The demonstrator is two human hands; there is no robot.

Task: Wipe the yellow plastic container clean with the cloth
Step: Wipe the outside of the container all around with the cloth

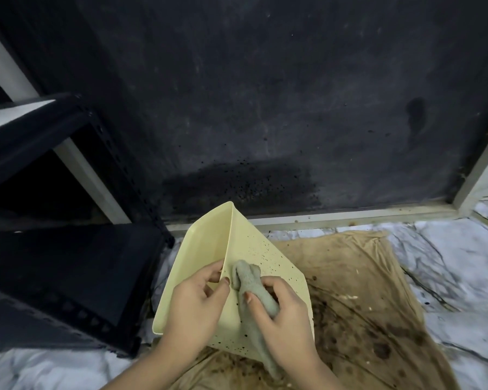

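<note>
Yellow plastic container (254, 249): edge pinched by left hand (193, 305); cloth (251, 285) gripped by right hand (282, 313), pressed against speckled wall; open stained sheet (378, 291) rightward.

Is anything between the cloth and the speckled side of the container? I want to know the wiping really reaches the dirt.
Nothing visible does. The right hand presses the cloth straight onto the speckled wall of the container; the left hand grips the edge beside it.
</note>
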